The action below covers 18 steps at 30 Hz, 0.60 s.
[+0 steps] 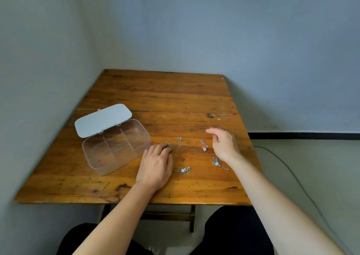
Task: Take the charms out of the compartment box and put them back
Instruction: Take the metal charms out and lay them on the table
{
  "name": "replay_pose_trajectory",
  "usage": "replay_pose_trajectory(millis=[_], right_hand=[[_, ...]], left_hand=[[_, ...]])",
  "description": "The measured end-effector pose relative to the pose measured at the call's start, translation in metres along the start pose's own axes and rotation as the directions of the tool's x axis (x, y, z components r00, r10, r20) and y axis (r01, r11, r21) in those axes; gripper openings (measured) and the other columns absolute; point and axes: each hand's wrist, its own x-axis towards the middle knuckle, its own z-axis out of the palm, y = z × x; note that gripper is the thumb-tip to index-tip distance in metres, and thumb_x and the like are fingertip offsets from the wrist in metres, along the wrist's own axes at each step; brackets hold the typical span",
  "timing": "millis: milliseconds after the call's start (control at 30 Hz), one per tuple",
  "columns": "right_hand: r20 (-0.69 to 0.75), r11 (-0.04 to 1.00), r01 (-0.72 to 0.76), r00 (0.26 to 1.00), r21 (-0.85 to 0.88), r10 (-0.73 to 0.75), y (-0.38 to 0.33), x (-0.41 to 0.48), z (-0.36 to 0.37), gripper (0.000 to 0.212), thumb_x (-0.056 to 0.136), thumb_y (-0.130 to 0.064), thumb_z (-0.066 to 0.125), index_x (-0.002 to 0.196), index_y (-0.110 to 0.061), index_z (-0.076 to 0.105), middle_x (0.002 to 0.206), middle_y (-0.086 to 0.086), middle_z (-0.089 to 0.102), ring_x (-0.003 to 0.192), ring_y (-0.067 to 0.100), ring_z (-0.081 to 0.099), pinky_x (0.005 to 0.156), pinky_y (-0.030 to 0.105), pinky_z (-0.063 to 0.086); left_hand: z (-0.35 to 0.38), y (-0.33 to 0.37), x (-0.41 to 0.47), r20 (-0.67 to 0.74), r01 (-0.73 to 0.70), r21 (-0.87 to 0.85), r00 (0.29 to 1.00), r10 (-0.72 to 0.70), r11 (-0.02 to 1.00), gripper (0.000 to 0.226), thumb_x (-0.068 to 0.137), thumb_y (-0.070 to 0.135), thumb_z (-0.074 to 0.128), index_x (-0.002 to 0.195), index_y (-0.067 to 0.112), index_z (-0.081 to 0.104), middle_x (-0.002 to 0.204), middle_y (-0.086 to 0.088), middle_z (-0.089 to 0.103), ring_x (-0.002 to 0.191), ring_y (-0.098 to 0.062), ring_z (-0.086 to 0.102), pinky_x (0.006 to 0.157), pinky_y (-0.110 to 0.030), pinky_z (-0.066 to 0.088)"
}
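Observation:
The clear compartment box (115, 147) stands open on the left of the wooden table (165, 98), its white lid (102, 119) tipped back; its three sections look empty. Several charms on chains lie to its right: a silver chain (178, 144), a pink charm (204, 145), a pale-stone charm (183, 170) and another (217, 163) near my right wrist. My left hand (155, 165) lies palm down with fingertips on the end of the silver chain. My right hand (224, 142) hovers above the table, fingers loosely curled; something small may hang from them, but it is unclear.
The table sits in a corner, with grey walls behind and on the left. Its right edge drops to a pale floor where a thin cable (292, 176) runs. My dark-clothed legs (233, 231) are under the near edge.

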Motion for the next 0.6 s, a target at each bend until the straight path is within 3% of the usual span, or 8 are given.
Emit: replay_pose_trajectory(millis=[167, 267, 367, 433, 600], right_hand=[[-0.173, 0.996, 0.092, 0.981, 0.015, -0.088, 0.003, -0.041, 0.005, 0.036, 0.097, 0.001, 0.051, 0.124, -0.015, 0.068, 0.135, 0.003, 0.061, 0.13, 0.02, 0.052, 0.109, 0.026, 0.034], [-0.275, 0.999, 0.046, 0.96, -0.017, -0.049, 0.014, -0.067, 0.013, 0.032, 0.095, -0.019, 0.061, 0.126, -0.015, 0.066, 0.136, 0.003, 0.057, 0.13, 0.023, 0.049, 0.106, 0.032, 0.035], [-0.278, 0.978, -0.131, 0.957, -0.163, 0.082, 0.027, -0.084, 0.02, 0.061, 0.089, -0.052, 0.06, 0.138, -0.017, 0.056, 0.145, 0.005, 0.048, 0.134, 0.025, 0.039, 0.107, 0.046, 0.037], [-0.293, 0.946, -0.189, 0.95, -0.262, 0.109, 0.032, -0.091, 0.025, 0.072, 0.086, -0.063, 0.056, 0.141, -0.016, 0.054, 0.14, 0.008, 0.05, 0.128, 0.028, 0.041, 0.103, 0.048, 0.037], [-0.327, 0.949, -0.103, 0.945, -0.299, -0.001, 0.036, -0.094, 0.032, 0.053, 0.089, -0.054, 0.063, 0.128, -0.018, 0.068, 0.112, 0.003, 0.054, 0.102, 0.027, 0.048, 0.086, 0.044, 0.045]], left_hand=[[0.0, -0.001, -0.002, -0.009, -0.044, -0.022, 0.999, 0.044, 0.999, 0.04, 0.099, 0.043, 0.043, 0.116, 0.017, 0.068, 0.132, -0.003, 0.059, 0.121, -0.022, 0.051, 0.097, -0.04, 0.044], [-0.001, -0.001, -0.005, 0.008, -0.148, -0.023, 0.989, 0.148, 0.989, 0.055, 0.096, 0.062, 0.036, 0.117, 0.023, 0.068, 0.127, 0.0, 0.058, 0.118, -0.019, 0.049, 0.095, -0.038, 0.044], [-0.003, -0.001, -0.007, 0.007, -0.233, -0.006, 0.972, 0.233, 0.972, 0.064, 0.087, 0.077, 0.039, 0.118, 0.029, 0.067, 0.114, 0.003, 0.059, 0.107, -0.016, 0.049, 0.088, -0.035, 0.045], [-0.004, -0.001, -0.007, 0.018, -0.265, 0.008, 0.964, 0.265, 0.964, 0.066, 0.084, 0.08, 0.041, 0.12, 0.032, 0.067, 0.107, 0.005, 0.057, 0.101, -0.014, 0.048, 0.085, -0.033, 0.046], [-0.003, 0.0, -0.008, 0.0, -0.347, -0.045, 0.938, 0.347, 0.937, 0.05, 0.091, 0.068, 0.048, 0.115, 0.033, 0.073, 0.097, 0.008, 0.054, 0.091, -0.013, 0.047, 0.076, -0.033, 0.048]])
